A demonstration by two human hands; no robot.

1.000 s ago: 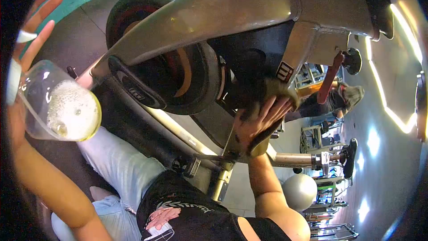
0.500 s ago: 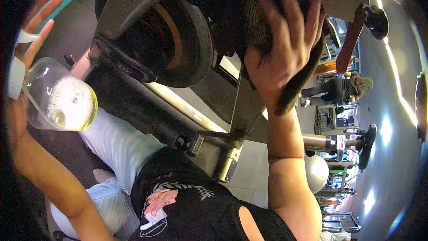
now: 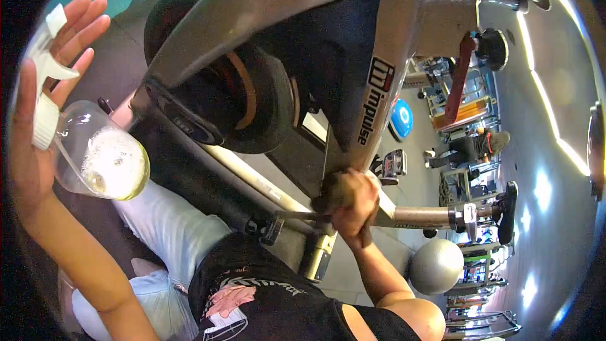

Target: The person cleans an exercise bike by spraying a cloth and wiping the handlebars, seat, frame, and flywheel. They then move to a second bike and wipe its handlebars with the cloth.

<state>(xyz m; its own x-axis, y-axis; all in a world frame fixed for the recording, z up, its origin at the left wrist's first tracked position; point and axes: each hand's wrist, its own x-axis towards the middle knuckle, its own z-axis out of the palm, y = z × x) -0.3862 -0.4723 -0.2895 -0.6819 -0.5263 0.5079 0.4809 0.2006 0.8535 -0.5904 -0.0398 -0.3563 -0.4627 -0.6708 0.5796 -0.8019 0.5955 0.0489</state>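
My left hand (image 3: 38, 120) is raised at the left edge and grips a clear spray bottle (image 3: 104, 161) with foamy yellowish liquid and a white trigger head (image 3: 47, 57); the fingers are spread above the trigger. My right hand (image 3: 353, 205) is closed around a dark cloth (image 3: 331, 189). It presses the cloth against the lower end of the grey exercise bike frame post (image 3: 379, 88), which is marked "impulse". The black flywheel (image 3: 246, 98) sits to the left of that post.
My jeans (image 3: 170, 227) and black shirt (image 3: 271, 303) fill the bottom. A grey bar (image 3: 423, 216) with a black knob juts right of my right hand. A grey exercise ball (image 3: 435, 266), gym machines and another person (image 3: 473, 146) stand beyond.
My right hand with the cloth has slid from the dark housing high on the bike down to the base of the frame post. The bottle hand has shifted slightly up and right.
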